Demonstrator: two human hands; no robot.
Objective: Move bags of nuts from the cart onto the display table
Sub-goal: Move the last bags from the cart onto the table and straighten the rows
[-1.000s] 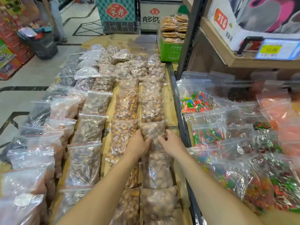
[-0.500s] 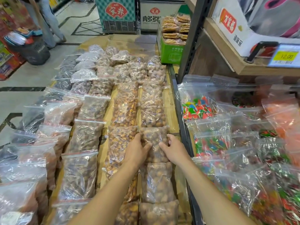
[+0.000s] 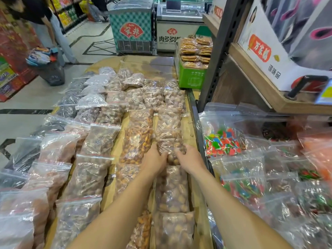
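Still the same bag of nuts (image 3: 170,145), lying in the rightmost column of the surface (image 3: 187,130) with its far end overlapping the next bag. Over the last second the left hand (image 3: 154,159) and right hand (image 3: 190,159) have closed in at its near edge. Their fingers are curled and pinch the plastic at both corners. The bag looks already placed, and this seems to be squaring it into line before letting go. Candy bags (image 3: 222,142) lie to the right.

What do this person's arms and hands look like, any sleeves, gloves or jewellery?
The left arm and right arm are bare, with no sleeves in view. The left hand and right hand wear no gloves; no watch, bracelet or ring shows.
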